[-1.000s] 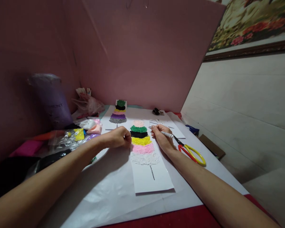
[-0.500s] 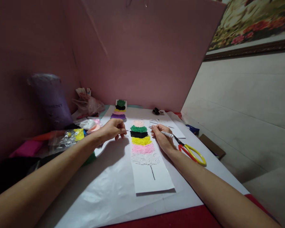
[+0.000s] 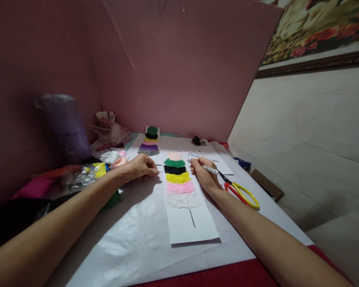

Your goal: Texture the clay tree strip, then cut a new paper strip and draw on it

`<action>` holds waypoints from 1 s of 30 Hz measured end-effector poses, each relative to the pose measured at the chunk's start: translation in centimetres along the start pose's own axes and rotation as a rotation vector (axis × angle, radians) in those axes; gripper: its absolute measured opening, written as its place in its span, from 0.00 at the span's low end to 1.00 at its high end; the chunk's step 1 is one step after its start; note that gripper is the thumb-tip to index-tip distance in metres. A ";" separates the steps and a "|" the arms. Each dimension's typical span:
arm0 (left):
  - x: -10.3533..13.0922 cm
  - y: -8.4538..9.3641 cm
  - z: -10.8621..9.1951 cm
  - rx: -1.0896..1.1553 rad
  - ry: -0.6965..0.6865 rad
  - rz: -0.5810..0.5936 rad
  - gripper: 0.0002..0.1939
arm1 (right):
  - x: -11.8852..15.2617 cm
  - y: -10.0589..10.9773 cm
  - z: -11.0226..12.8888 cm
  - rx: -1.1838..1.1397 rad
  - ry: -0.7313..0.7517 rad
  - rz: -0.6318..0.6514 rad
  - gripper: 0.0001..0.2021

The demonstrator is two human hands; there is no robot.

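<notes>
Along the left edge of the white-covered worktop [image 3: 131,243], clear plastic bags [image 3: 74,177] hold a yellow piece [image 3: 100,170] and white and peach lumps [image 3: 111,156]. Mid-worktop lies a white card with feathery coloured bands [image 3: 193,234]; at its right edge, the right hand [image 3: 206,175] pinches a white fork-tipped tool [image 3: 210,170]. The left hand [image 3: 141,167], fingertips pressed together, has moved leftward off the card.

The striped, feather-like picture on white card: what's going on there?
A person's right hand holds a slim white-handled tool with a forked tip beside the textured, many-coloured picture. The left hand is on the other side, fingertips pinched; whether they grip anything is unclear. Scissors with red and yellow handles lie by the right hand, and a similar striped picture lies farther back.
</notes>
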State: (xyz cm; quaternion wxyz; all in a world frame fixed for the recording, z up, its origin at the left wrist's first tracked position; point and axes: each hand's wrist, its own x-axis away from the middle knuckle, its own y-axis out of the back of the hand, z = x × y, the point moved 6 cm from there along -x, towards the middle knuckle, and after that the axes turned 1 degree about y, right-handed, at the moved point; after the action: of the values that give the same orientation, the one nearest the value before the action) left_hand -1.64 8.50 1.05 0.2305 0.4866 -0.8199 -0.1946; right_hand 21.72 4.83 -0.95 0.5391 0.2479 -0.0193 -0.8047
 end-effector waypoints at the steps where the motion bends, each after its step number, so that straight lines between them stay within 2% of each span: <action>1: 0.1 -0.5 0.0 0.017 0.000 0.081 0.10 | 0.0 0.0 0.0 -0.003 0.006 0.002 0.17; 4: 0.7 -1.6 -0.4 0.065 -0.017 0.250 0.10 | 0.0 -0.1 0.0 -0.014 0.018 0.010 0.17; 9: 1.1 -2.4 -1.0 0.051 -0.017 0.309 0.10 | 0.0 -0.1 -0.1 -0.013 0.008 0.009 0.17; 11: 1.1 -2.5 -1.0 -0.013 -0.005 0.298 0.08 | 0.0 0.0 0.0 -0.010 0.007 0.008 0.17; 17: 0.8 -2.5 -1.3 -0.227 -0.077 0.150 0.09 | 0.0 -0.1 0.0 -0.015 0.008 0.014 0.17; 23: 1.0 -3.5 -1.6 -0.234 -0.087 0.187 0.10 | 0.0 0.0 0.2 0.000 0.016 0.007 0.17; 30: 1.6 -3.6 -2.8 -0.429 -0.111 0.125 0.06 | 0.2 0.2 0.7 0.015 -0.001 0.007 0.16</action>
State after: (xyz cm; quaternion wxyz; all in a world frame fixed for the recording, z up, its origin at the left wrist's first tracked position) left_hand 1.88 5.22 1.70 0.2949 0.3632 -0.7997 -0.3763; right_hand 21.52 4.43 -0.38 0.5401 0.2517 -0.0266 -0.8027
